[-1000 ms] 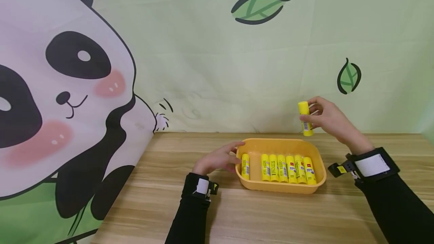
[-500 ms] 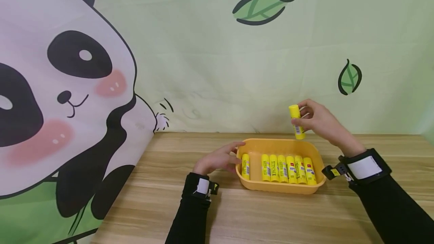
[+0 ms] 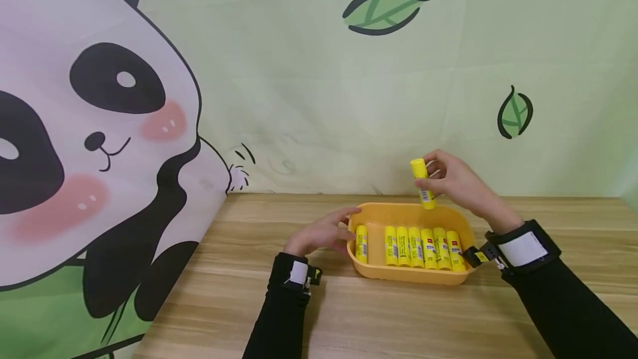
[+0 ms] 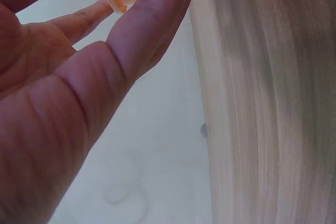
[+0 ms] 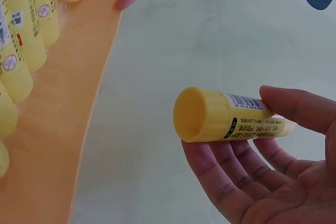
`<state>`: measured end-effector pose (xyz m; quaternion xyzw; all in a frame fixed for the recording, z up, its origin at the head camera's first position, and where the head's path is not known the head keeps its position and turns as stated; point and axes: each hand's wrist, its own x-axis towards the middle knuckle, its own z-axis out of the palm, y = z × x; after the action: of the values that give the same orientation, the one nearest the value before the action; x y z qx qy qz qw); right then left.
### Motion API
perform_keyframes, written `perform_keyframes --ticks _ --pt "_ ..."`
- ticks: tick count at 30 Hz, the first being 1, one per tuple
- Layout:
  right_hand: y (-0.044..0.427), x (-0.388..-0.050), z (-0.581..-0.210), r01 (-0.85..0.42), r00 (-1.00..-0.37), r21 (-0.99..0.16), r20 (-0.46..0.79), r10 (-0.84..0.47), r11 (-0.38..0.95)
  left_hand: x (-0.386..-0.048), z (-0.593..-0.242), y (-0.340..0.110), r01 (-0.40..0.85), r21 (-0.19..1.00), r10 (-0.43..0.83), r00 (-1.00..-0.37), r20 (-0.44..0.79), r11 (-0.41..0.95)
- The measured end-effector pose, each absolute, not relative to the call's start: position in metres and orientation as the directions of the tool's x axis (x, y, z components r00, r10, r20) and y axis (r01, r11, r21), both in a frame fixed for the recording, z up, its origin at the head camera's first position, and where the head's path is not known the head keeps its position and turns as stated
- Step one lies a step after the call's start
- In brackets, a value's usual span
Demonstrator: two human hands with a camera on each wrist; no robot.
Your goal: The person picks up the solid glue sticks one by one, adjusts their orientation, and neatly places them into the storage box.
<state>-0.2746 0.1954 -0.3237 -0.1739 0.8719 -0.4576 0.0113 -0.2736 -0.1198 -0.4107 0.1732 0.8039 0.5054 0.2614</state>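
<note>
My right hand (image 3: pixel 456 181) pinches a yellow glue stick (image 3: pixel 423 184) between thumb and fingers, above the far rim of an orange plastic tray (image 3: pixel 394 275). The stick is slightly tilted in the head view; in the right wrist view one round end of this glue stick (image 5: pixel 239 116) faces left. My left hand (image 3: pixel 319 234) holds the tray's left end, its thumb and a finger at the rim. Inside, a row of several glue sticks (image 3: pixel 416 248) fills the middle and right. One separate glue stick (image 3: pixel 361 245) lies against the left wall, with a gap between.
The tray stands on a wood-grain table (image 3: pixel 399 320). Behind it hangs a pale green backdrop (image 3: pixel 309 98) with a printed panda (image 3: pixel 114 143) at the left and leaves. Both wrists wear black straps with small cameras.
My right hand has moved left and slightly down with the glue stick, from right of the tray to over its far rim. The left hand and tray have stayed put.
</note>
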Motion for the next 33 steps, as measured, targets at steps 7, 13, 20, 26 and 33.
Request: perform_keyframes --ticks 7,13,20,26,33 --pt "0.186 -0.273 -0.324 -0.297 -0.932 -0.811 0.132 -0.337 0.504 -0.273 -0.409 -0.12 0.01 0.905 0.543 -0.803 -0.246 0.425" --pt "0.178 -0.272 -0.325 -0.303 -0.925 -0.806 0.12 -0.361 0.508 -0.273 -0.408 -0.12 0.007 0.905 0.543 -0.802 -0.249 0.426" --pt "0.165 -0.271 -0.328 -0.316 -0.921 -0.789 0.12 -0.372 0.527 -0.273 -0.407 -0.12 -0.004 0.907 0.543 -0.799 -0.256 0.422" --pt "0.151 -0.27 -0.332 -0.339 -0.903 -0.8 0.128 -0.411 0.496 -0.274 -0.409 -0.121 -0.003 0.906 0.544 -0.799 -0.257 0.423" --pt "0.138 -0.269 -0.338 -0.341 -0.886 -0.813 0.111 -0.45 0.471 -0.273 -0.408 -0.12 -0.006 0.907 0.545 -0.798 -0.258 0.42"
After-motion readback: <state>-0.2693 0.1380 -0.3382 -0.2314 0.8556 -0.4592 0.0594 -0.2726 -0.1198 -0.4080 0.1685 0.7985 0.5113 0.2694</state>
